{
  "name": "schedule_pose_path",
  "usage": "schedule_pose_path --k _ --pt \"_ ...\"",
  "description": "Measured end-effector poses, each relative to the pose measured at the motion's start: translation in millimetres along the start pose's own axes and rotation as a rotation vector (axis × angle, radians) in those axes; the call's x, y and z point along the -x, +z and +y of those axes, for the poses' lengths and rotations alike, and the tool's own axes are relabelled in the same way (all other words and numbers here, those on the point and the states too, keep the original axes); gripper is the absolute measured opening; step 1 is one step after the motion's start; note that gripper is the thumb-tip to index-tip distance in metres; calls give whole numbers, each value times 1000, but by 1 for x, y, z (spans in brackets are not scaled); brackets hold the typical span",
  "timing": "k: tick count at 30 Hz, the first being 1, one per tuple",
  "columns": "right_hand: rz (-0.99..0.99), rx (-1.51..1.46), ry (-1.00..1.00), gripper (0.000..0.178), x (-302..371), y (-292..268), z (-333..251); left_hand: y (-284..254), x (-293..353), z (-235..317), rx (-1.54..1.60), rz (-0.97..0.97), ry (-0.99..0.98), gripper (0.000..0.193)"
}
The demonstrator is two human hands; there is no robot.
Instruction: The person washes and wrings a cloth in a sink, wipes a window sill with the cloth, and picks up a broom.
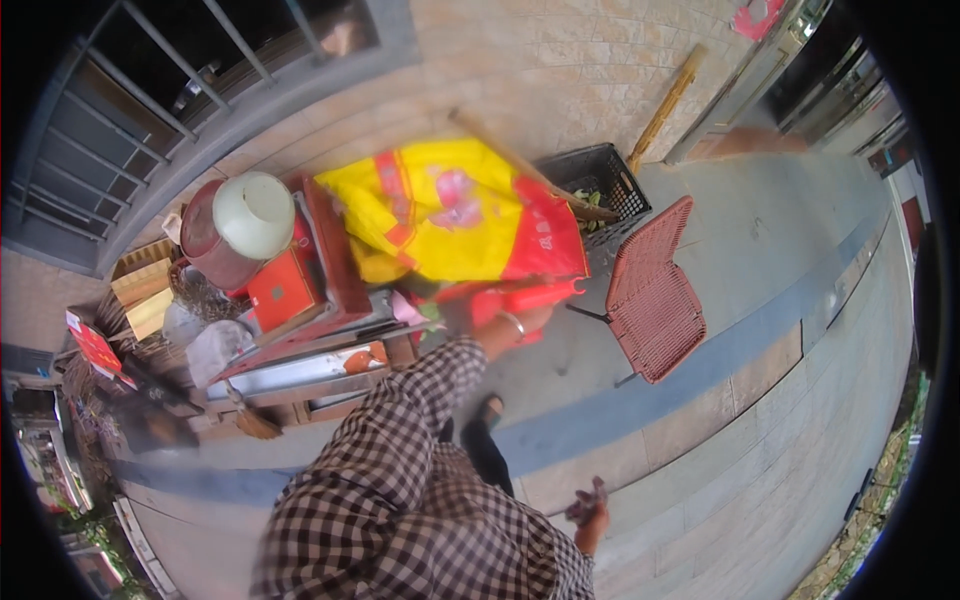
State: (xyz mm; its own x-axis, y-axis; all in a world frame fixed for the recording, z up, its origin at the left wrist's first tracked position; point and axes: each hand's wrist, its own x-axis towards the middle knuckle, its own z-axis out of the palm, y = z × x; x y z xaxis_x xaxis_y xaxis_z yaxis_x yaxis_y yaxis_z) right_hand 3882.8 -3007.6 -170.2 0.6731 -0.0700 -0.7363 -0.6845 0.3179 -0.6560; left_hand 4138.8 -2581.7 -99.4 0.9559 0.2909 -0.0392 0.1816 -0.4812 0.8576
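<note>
My left hand [520, 322], with a pale bangle at its wrist, reaches forward to a bright red plastic thing [525, 297]. Its fingers are blurred but seem closed around the red plastic, whose exact kind I cannot make out. Just above it lies a large yellow-and-red printed sack [450, 215], creased and slightly smeared by motion. My right hand [590, 508] hangs low on the right side, fingers loosely apart and dark-looking, with no held thing that I can make out. Both arms wear brown-and-cream checked sleeves.
A red woven chair [655, 300] stands right of the sack, near a black plastic crate [605, 185]. A wooden pole [665, 110] leans on the wall. At left are a pale green basin [253, 214], a red box [283, 290], a small broom [252, 415] and a barred window [150, 110].
</note>
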Motion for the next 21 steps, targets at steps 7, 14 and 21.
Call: schedule_pose_path --k 7,14,21 --pt "68 178 128 52 -19 55 -27 18 -31 3 98 38 -107 28" --pt "0 297 140 47 -31 116 -28 -2 -44 -14 197 63 -120 52" --pt "-133 579 211 58 -50 224 -42 -51 14 -103 113 -329 -275 32"
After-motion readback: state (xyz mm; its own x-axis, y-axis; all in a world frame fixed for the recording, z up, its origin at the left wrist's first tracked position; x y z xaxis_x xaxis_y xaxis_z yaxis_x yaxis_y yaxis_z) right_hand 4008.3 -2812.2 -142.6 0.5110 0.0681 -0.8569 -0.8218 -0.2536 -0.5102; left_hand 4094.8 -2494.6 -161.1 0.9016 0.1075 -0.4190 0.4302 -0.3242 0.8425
